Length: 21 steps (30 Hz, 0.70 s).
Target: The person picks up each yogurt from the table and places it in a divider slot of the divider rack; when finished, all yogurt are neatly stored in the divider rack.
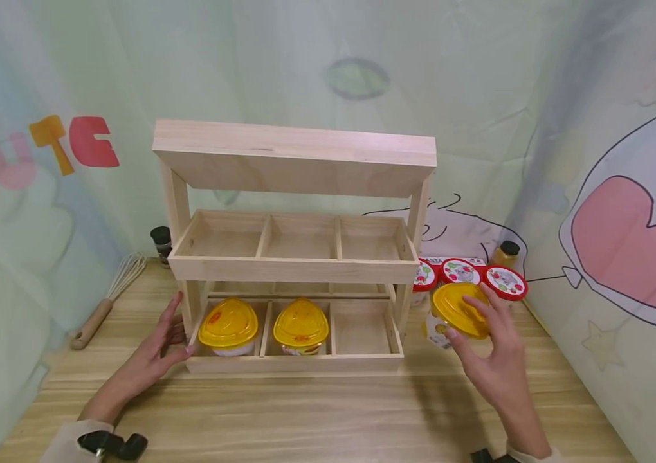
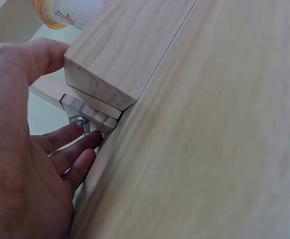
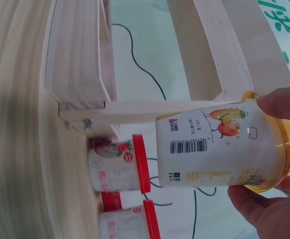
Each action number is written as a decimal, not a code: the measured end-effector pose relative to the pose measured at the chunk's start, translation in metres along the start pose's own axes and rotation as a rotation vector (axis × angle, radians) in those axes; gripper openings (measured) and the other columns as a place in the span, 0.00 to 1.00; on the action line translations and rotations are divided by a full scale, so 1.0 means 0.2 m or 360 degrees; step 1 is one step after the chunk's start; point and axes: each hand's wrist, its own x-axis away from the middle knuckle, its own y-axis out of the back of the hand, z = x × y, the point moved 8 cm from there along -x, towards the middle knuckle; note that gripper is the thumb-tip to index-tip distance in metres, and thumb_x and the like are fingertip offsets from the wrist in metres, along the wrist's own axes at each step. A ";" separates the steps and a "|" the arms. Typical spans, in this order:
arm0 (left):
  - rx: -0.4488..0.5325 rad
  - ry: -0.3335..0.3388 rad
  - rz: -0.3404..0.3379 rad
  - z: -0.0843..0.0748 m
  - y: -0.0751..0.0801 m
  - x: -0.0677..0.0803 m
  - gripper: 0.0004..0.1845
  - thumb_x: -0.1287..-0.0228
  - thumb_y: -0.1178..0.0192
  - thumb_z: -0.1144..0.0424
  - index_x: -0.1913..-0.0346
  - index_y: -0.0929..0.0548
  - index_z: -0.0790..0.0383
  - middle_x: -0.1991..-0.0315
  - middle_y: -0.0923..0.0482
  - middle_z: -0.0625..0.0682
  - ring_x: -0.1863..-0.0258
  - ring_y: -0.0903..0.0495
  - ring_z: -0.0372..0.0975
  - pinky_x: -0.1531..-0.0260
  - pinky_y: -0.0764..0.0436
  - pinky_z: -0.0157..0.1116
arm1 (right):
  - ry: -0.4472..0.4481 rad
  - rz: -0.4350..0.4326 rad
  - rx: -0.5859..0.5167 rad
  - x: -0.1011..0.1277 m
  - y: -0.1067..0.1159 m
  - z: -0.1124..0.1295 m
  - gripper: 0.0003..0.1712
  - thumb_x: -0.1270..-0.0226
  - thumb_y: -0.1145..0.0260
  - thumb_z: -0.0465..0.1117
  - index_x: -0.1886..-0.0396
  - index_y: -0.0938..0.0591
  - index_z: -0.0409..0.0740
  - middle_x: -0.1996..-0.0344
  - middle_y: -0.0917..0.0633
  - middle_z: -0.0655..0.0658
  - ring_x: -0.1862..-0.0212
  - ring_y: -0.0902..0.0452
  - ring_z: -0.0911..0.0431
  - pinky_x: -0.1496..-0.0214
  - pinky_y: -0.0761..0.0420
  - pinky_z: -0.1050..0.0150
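A wooden shelf rack [image 1: 296,271] stands on the table, its two tiers split into compartments. Two yogurt cups with yellow lids, one on the left [image 1: 227,323] and one in the middle [image 1: 301,323], sit in the lower tier. The lower right compartment and the upper tier hold nothing. My right hand [image 1: 498,350] grips a third yellow-lidded cup [image 3: 219,144] by its lid, lifted and tilted to the right of the rack. At the rack's lower left corner rests my left hand [image 1: 151,360], thumb on the front and fingers by a side bolt [image 2: 80,121].
Behind the held cup stand several red-lidded cups [image 1: 505,282]. A jar with a black cap [image 1: 506,253] is at the back right. On the left lie a whisk [image 1: 107,302] and a dark-capped bottle [image 1: 161,244]. A printed curtain [image 1: 305,64] surrounds the table.
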 end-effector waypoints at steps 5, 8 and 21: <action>-0.0012 0.0020 0.0001 0.00 0.00 0.00 0.62 0.33 0.32 0.75 0.11 0.65 0.51 0.33 0.29 0.82 0.43 0.25 0.15 0.46 0.25 0.15 | 0.0030 0.0038 0.0021 0.01 -0.05 0.03 0.32 0.35 0.22 0.37 0.31 0.19 0.45 0.17 0.32 0.43 0.20 0.34 0.36 0.34 0.42 0.90; 0.0003 0.0019 0.0002 0.00 0.00 0.00 0.62 0.33 0.32 0.75 0.11 0.65 0.51 0.33 0.29 0.83 0.43 0.25 0.15 0.46 0.25 0.15 | 0.0056 0.0055 0.0013 0.01 -0.08 0.05 0.32 0.36 0.21 0.37 0.32 0.18 0.45 0.17 0.31 0.43 0.21 0.33 0.36 0.33 0.42 0.90; -0.0021 0.0043 0.0005 0.00 0.00 0.00 0.62 0.33 0.31 0.74 0.11 0.65 0.50 0.32 0.28 0.82 0.43 0.25 0.15 0.46 0.25 0.15 | 0.0099 0.0170 -0.0067 0.02 -0.19 0.11 0.32 0.35 0.21 0.39 0.31 0.19 0.50 0.17 0.31 0.45 0.20 0.33 0.40 0.31 0.40 0.87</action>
